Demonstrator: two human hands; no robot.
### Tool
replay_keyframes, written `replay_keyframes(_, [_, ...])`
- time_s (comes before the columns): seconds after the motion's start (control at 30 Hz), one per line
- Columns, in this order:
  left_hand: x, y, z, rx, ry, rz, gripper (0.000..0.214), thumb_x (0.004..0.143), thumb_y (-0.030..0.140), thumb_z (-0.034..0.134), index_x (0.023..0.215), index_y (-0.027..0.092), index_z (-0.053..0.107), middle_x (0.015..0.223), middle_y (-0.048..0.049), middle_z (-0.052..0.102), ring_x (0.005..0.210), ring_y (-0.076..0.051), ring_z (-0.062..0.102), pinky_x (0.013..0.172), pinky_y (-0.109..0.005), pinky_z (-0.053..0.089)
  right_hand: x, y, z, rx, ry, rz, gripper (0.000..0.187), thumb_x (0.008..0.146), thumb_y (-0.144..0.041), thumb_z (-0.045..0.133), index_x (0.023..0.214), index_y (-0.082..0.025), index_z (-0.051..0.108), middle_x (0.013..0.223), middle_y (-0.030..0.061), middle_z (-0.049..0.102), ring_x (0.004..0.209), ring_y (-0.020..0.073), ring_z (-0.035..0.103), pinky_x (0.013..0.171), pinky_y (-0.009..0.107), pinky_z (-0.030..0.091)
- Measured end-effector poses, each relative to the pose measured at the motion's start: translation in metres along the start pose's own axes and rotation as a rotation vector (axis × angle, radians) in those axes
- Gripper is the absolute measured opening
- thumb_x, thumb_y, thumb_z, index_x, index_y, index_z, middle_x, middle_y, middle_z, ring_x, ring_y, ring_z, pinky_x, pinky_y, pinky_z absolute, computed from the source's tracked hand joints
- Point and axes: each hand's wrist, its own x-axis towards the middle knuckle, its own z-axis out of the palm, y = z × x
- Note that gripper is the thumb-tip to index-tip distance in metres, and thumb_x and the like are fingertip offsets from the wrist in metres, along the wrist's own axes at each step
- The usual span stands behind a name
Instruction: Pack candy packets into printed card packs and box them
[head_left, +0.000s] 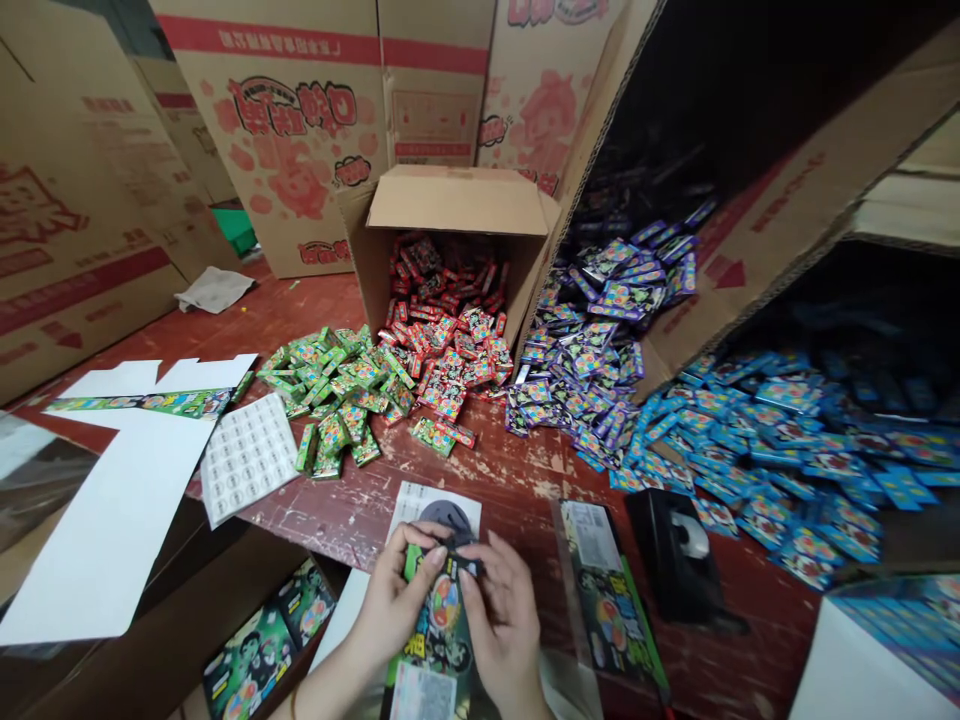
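Observation:
Low in the middle, a green and black printed box (446, 650) with a white label sits between my hands. My left hand (401, 590) is closed on the left of its upper end, thumb and fingers pinching the edge. On the other side, my right hand (504, 615) pinches the same end, its thumb on the printed face. Whether they grip a flap there I cannot make out. Just behind my fingertips lies a white sheet with a dark round shape (448, 514). Right of my hands rests a similar printed box (611, 615), partly under clear film.
Small green (337, 375), red (450, 350), purple (585, 350) and blue packets (757, 440) lie heaped across the red table (517, 475). A black tape dispenser (660, 560) stands at right. Left are a round-sticker sheet (251, 455) and an unfolded carton (112, 530). Large cardboard boxes (285, 190) wall the back.

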Motion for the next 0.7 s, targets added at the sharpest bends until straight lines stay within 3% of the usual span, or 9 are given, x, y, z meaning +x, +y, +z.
replay_keyframes(0.1, [-0.002,0.001,0.004,-0.050,0.066,0.009,0.017,0.086,0.025,0.059,0.099,0.026,0.048,0.102,-0.0030,0.066,0.101,-0.018,0.059,0.091,-0.034,0.041,0.000,-0.001,0.000,-0.011,0.022,0.025,0.041,0.088,-0.021,0.054,0.126,-0.025,0.040,0.100,0.0082,0.067,0.093,0.0178,0.067,0.085,0.033,0.055])
replay_keyframes(0.2, [-0.002,0.002,0.002,-0.049,0.114,0.014,0.033,0.084,0.023,0.062,0.113,0.028,0.046,0.091,-0.0002,0.067,0.092,-0.017,0.061,0.086,-0.031,0.043,0.001,-0.004,0.002,0.041,0.088,0.014,0.052,0.088,-0.022,0.054,0.135,-0.027,0.031,0.120,0.0127,0.060,0.100,0.0200,0.065,0.085,0.036,0.055])
replay_keyframes(0.27, [-0.001,0.004,-0.001,0.018,0.064,0.013,0.020,0.082,0.025,0.065,0.101,0.024,0.059,0.087,-0.0016,0.066,0.086,-0.017,0.061,0.082,-0.029,0.044,0.003,-0.007,0.003,0.067,0.075,0.010,0.057,0.088,-0.022,0.055,0.138,-0.029,0.027,0.118,0.0109,0.062,0.102,0.0198,0.065,0.087,0.037,0.053])
replay_keyframes(0.33, [0.000,0.008,-0.004,0.048,-0.001,0.026,0.010,0.077,0.028,0.070,0.084,0.020,0.067,0.086,-0.0036,0.065,0.086,-0.019,0.061,0.081,-0.030,0.045,0.006,-0.011,0.003,0.069,0.032,0.042,0.058,0.086,-0.022,0.058,0.137,-0.028,0.030,0.100,0.0060,0.069,0.096,0.0185,0.066,0.089,0.037,0.051])
replay_keyframes(0.4, [0.001,0.012,-0.005,0.032,-0.029,0.019,0.012,0.076,0.029,0.072,0.081,0.019,0.069,0.087,-0.0046,0.066,0.087,-0.020,0.061,0.082,-0.030,0.045,0.010,-0.016,0.001,0.089,0.003,0.118,0.057,0.083,-0.023,0.063,0.133,-0.025,0.034,0.087,0.0029,0.071,0.089,0.0182,0.068,0.089,0.036,0.051])
replay_keyframes(0.6, [0.006,0.020,-0.004,-0.071,0.071,-0.178,0.023,0.078,0.035,0.069,0.093,0.018,0.067,0.083,-0.0055,0.073,0.077,-0.018,0.064,0.072,-0.027,0.048,0.033,-0.033,-0.008,0.312,-0.105,0.472,0.058,0.074,-0.028,0.074,0.121,-0.021,0.041,0.091,0.0072,0.074,0.088,0.0232,0.068,0.084,0.039,0.052])
replay_keyframes(0.7, [0.009,0.019,-0.002,-0.043,0.055,-0.187,0.023,0.080,0.038,0.065,0.081,0.015,0.068,0.073,-0.0052,0.072,0.069,-0.018,0.064,0.066,-0.027,0.047,0.040,-0.032,-0.014,0.356,-0.121,0.545,0.060,0.071,-0.032,0.076,0.119,-0.019,0.043,0.090,0.0090,0.075,0.091,0.0266,0.068,0.091,0.047,0.047])
